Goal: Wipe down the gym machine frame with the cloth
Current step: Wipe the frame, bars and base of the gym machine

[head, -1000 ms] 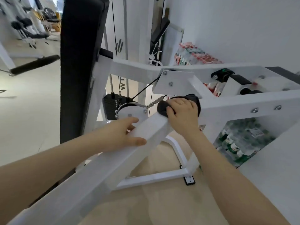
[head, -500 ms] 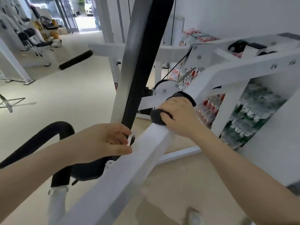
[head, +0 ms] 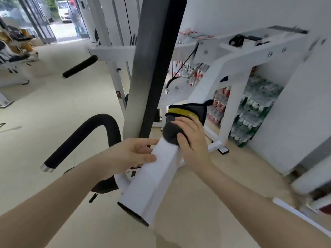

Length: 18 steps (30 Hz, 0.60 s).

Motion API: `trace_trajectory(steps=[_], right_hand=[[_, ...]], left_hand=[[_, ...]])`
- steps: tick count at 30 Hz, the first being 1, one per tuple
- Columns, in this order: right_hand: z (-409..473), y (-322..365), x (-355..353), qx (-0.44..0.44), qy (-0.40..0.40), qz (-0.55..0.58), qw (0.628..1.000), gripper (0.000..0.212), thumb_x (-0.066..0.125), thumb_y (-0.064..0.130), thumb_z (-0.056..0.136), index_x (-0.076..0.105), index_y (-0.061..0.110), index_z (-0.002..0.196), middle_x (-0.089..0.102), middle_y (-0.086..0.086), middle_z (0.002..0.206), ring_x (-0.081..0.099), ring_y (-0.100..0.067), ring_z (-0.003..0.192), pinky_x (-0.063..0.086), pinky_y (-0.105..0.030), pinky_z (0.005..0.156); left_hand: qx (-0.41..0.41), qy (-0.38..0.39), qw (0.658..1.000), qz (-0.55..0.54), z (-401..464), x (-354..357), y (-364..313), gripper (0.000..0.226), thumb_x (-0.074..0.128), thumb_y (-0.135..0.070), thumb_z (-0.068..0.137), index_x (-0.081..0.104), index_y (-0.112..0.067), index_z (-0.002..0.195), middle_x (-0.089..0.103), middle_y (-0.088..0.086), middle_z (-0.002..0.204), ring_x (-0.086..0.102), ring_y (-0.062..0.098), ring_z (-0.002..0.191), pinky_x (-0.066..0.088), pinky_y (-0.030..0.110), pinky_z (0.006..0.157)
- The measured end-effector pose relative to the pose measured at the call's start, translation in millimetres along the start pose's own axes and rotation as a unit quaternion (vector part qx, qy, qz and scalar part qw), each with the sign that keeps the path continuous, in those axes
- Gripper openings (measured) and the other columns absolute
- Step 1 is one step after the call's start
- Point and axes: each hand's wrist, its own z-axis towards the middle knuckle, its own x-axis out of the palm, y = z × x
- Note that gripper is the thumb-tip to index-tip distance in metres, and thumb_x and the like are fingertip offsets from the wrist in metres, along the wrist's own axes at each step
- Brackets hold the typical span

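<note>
My right hand (head: 190,138) presses a dark grey cloth with a yellow band (head: 180,120) against the top face of the white square-section steel beam of the gym machine frame (head: 152,176), fingers curled over the bunched fabric so a rounded wad of it bulges out by my thumb. One ring shows on that hand. My left hand (head: 132,154) lies flat and loose on the left edge of the same beam, fingers spread and lightly bent, holding nothing, thumb laid along the top face just short of the cloth. The beam's near end is open, with one black cap edge showing at its lower corner. Behind my hands one tall black upholstered pad (head: 157,59) rises steeply. To the left I count two black foam-covered handles: one curved bar with a metal end (head: 86,138) near my left forearm, and one straight roller (head: 80,66) farther back over the pale floor. One white round pulley cover (head: 176,87) sits beyond the cloth. Shrink-wrapped packs of bottles (head: 254,111) are stacked against the right wall, too many to count
</note>
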Motion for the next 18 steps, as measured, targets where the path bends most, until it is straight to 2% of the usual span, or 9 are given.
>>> trace_trajectory(steps=[2, 4, 7, 10, 11, 13, 15, 16, 18], right_hand=[[-28, 22, 10, -0.012, -0.006, 0.016, 1.0, 0.038, 0.037, 0.028, 0.089, 0.063, 0.014, 0.113, 0.055, 0.006, 0.123, 0.028, -0.006, 0.129, 0.014, -0.02, 0.112], [-27, 25, 14, 0.027, -0.034, 0.041, 0.998, 0.032, 0.043, 0.024, 0.085, 0.066, 0.015, 0.106, 0.053, 0.015, 0.117, 0.03, -0.003, 0.126, 0.017, -0.018, 0.111], [-7, 26, 10, 0.151, -0.109, 0.072, 0.98, 0.029, 0.045, 0.017, 0.073, 0.065, 0.015, 0.095, 0.051, 0.013, 0.109, 0.043, -0.01, 0.115, 0.032, -0.03, 0.106], [-32, 56, 23, 0.183, -0.108, 0.057, 0.976, 0.021, 0.044, 0.017, 0.07, 0.053, 0.018, 0.089, 0.044, 0.007, 0.108, 0.042, -0.02, 0.108, 0.035, -0.032, 0.097], [-50, 71, 28, 0.185, -0.1, 0.061, 0.976, 0.019, 0.044, 0.016, 0.07, 0.05, 0.02, 0.087, 0.043, 0.008, 0.105, 0.042, -0.019, 0.105, 0.034, -0.027, 0.093], [-88, 103, 36, 0.184, -0.086, 0.096, 0.974, 0.016, 0.044, 0.015, 0.071, 0.045, 0.024, 0.085, 0.039, 0.013, 0.101, 0.041, -0.01, 0.101, 0.033, -0.015, 0.087], [-106, 115, 42, 0.186, -0.097, 0.117, 0.971, 0.019, 0.043, 0.016, 0.073, 0.04, 0.031, 0.086, 0.04, 0.011, 0.103, 0.041, -0.003, 0.099, 0.034, -0.01, 0.086], [-102, 111, 45, 0.209, -0.115, 0.139, 0.961, 0.021, 0.043, 0.019, 0.073, 0.041, 0.033, 0.089, 0.043, 0.006, 0.105, 0.044, -0.004, 0.099, 0.039, -0.017, 0.09], [-80, 94, 46, 0.298, -0.143, 0.196, 0.923, 0.037, 0.047, 0.031, 0.071, 0.046, 0.033, 0.108, 0.051, -0.004, 0.116, 0.051, -0.017, 0.108, 0.046, -0.042, 0.096]], left_hand=[[0.016, -0.013, 1.0, 0.0, 0, 3, 3, 0.036, 0.056, -0.007, 0.089, 0.057, -0.034, 0.113, 0.073, -0.007, 0.1, 0.067, 0.006, 0.094, 0.051, 0.012, 0.073], [0.03, -0.026, 0.999, 0.004, 0, 5, 5, 0.035, 0.055, -0.01, 0.091, 0.056, -0.04, 0.109, 0.072, -0.013, 0.096, 0.067, 0.001, 0.088, 0.049, 0.008, 0.07], [0.057, -0.046, 0.997, 0.031, -1, 9, 10, 0.034, 0.053, -0.016, 0.092, 0.054, -0.043, 0.113, 0.071, -0.022, 0.089, 0.065, -0.008, 0.08, 0.045, 0.003, 0.067], [0.073, -0.075, 0.992, 0.076, -3, 13, 11, 0.035, 0.05, -0.02, 0.094, 0.048, -0.04, 0.122, 0.064, -0.025, 0.089, 0.059, -0.015, 0.064, 0.041, -0.002, 0.059], [0.071, -0.077, 0.99, 0.09, -4, 13, 10, 0.035, 0.05, -0.023, 0.094, 0.046, -0.039, 0.125, 0.063, -0.023, 0.091, 0.059, -0.015, 0.065, 0.043, -0.001, 0.062], [0.07, -0.058, 0.992, 0.092, -5, 10, 11, 0.039, 0.05, -0.028, 0.093, 0.046, -0.035, 0.132, 0.065, -0.016, 0.102, 0.062, -0.009, 0.081, 0.049, 0.011, 0.08], [0.07, -0.037, 0.993, 0.085, -5, 6, 13, 0.045, 0.051, -0.026, 0.094, 0.042, -0.03, 0.138, 0.065, -0.012, 0.11, 0.063, 0.0, 0.092, 0.05, 0.019, 0.085], [0.075, -0.032, 0.993, 0.081, -6, 6, 14, 0.046, 0.05, -0.025, 0.094, 0.042, -0.029, 0.138, 0.065, -0.012, 0.108, 0.063, 0.001, 0.091, 0.05, 0.018, 0.083], [0.092, -0.02, 0.993, 0.07, -6, 6, 14, 0.043, 0.049, -0.023, 0.095, 0.043, -0.028, 0.137, 0.064, -0.017, 0.099, 0.062, -0.005, 0.082, 0.05, 0.01, 0.071]])
